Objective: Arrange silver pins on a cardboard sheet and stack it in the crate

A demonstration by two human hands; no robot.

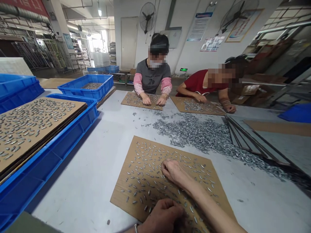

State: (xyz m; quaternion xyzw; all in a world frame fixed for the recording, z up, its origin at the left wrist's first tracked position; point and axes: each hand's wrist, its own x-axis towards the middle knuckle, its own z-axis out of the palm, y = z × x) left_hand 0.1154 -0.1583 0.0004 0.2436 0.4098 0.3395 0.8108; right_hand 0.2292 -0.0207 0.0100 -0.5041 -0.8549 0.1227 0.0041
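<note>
Small metal pieces (148,192) lie spaced out across a cardboard sheet (121,184), flat on the pale counter (85,161) right in front of the wearer; spacing looks fairly even, angles mixed. Step in hand, as judged: fingertip work on single pieces, both hands in among them. Next move calls for a light touch, since pieces look small, loose and easy to knock into neighbors. Right grip (172,171) is over the middle of the sheet, fingertips bunched close together, pieces just beside and around them; can't tell if one is pinched. Left grip (166,212) is low over the near part, fingers curled in, pieces close by; contact or hold can't be told. Beyond the sheet's far edge, a big loose pile (194,129) of similar pieces spreads off to the right. Past it, a co-worker in grey (153,79) and a co-worker in red (198,82) each have hands at another sheet. Left side: blue crate (80,132) with stacked sheets (60,110), the top one covered in pieces.
</note>
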